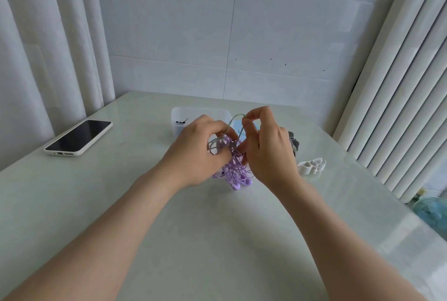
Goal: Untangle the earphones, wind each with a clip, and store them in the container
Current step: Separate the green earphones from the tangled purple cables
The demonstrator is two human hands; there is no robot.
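A tangle of purple earphones (233,170) and grey earphones (214,145) hangs just above the middle of the table. My left hand (198,153) grips the tangle from the left. My right hand (266,148) pinches a loop of the grey cable (233,120) and holds it raised above the knot. Purple earbuds dangle at the bottom and touch the table. Behind the hands stands a clear plastic container (179,116) with a small dark item inside. A white clip (312,166) lies to the right; a grey clip (294,142) sits behind my right hand, partly hidden.
A phone (78,137) in a white case lies face up at the left of the pale table (193,240). A light blue object (238,127) shows between the hands. Curtains hang at left and right, and a fan (433,213) stands beyond the table's right edge.
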